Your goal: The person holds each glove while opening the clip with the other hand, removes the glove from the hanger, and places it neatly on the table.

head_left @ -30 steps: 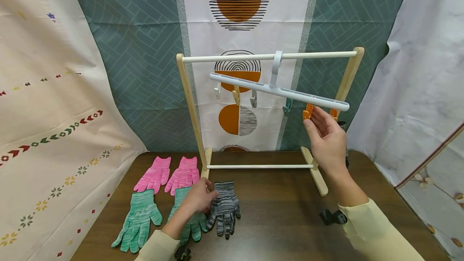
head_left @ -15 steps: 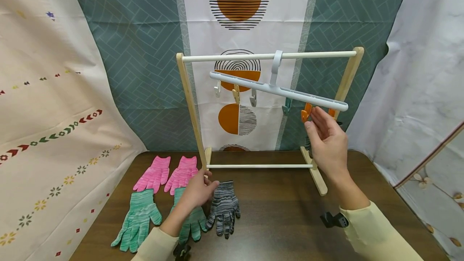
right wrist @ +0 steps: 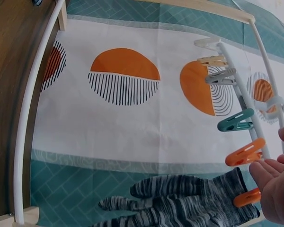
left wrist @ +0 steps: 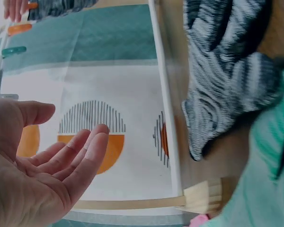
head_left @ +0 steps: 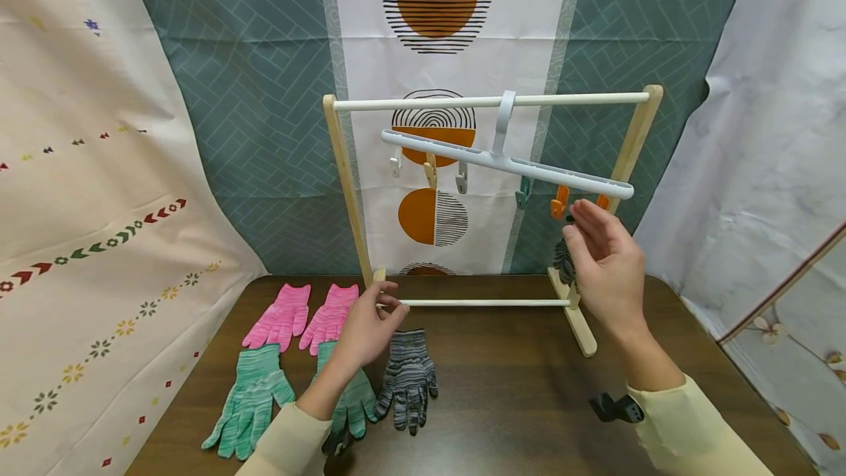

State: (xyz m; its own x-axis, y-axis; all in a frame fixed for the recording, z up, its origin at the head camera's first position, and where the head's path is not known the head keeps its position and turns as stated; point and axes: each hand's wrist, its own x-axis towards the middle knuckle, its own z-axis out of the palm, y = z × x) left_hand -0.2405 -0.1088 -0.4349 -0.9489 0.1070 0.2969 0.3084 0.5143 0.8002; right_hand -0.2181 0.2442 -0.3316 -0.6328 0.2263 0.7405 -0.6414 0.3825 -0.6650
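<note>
A pale grey hanger [head_left: 509, 164] hangs tilted, right end lower, from the rack's top bar [head_left: 423, 103]. Along it are clothespins in white, cream, grey, teal [right wrist: 235, 120] and orange [right wrist: 245, 152]. From its end orange clothespin [right wrist: 247, 197] hangs a black-and-grey knit glove [right wrist: 194, 198], partly behind my right hand [head_left: 609, 270] in the head view. That hand is beside the orange clothespins with relaxed fingers and holds nothing. My left hand [head_left: 370, 323] is raised in front of the lower bar [head_left: 482, 303], fingers loose and holding nothing. Below it lies another black-and-grey glove [head_left: 408, 380].
Two pink gloves [head_left: 286, 314] and two green gloves [head_left: 254, 402] lie on the left of the brown table [head_left: 502, 402]; my left forearm partly covers one green glove. The rack's wooden feet [head_left: 573, 322] stand at the back. Patterned cloths hang around.
My right hand has come away from the inner orange clothespin, slightly down and right. The hanging glove shows more at its left. My left hand has risen toward the lower bar.
</note>
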